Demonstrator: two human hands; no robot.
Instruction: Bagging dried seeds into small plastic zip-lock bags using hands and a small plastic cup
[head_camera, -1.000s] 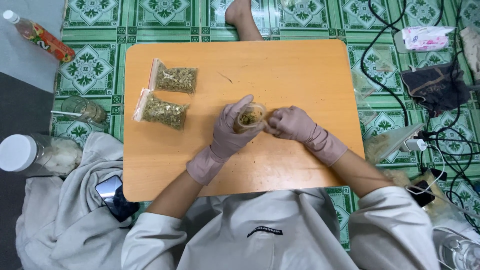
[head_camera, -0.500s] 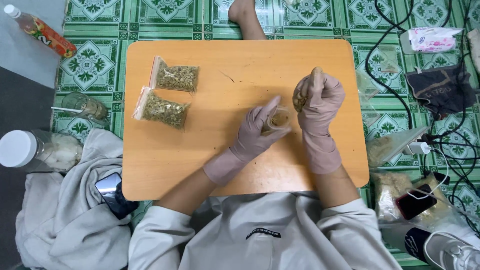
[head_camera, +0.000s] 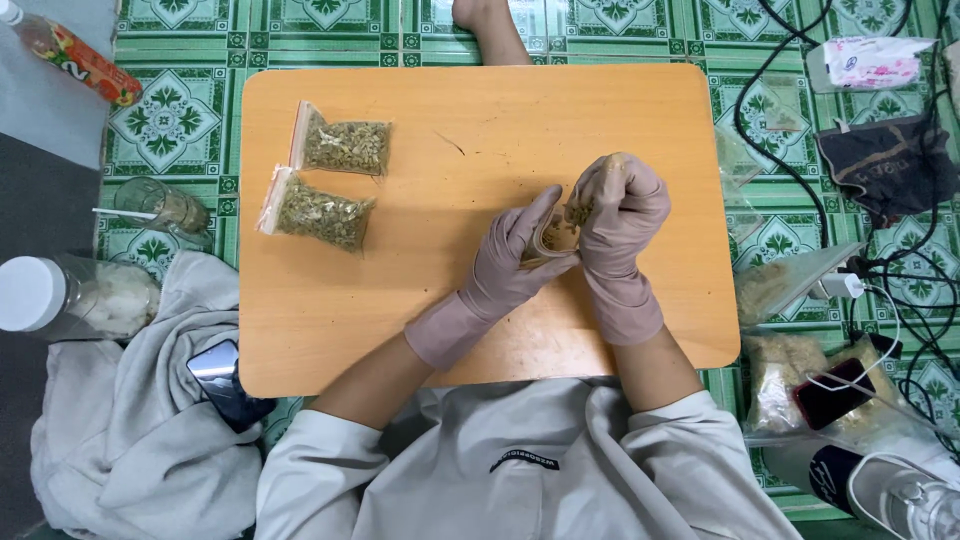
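The left hand (head_camera: 515, 260) in a mauve rubber glove cups a small clear plastic bag of dried green-brown herbs (head_camera: 551, 236), mouth toward one o'clock. The gloved right hand (head_camera: 618, 215), touching at three o'clock, pinches herbs just above the orange wooden table (head_camera: 480, 110).

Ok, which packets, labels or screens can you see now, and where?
Small clear bag: held between both gloved hands, greenish bits inside.
Two zip bags: table's left part, clear, green-brown filling.
Bottle: top-left floor, red-orange label.
Phone: lower left, dark screen.
Tissue pack: top right, white and pink.
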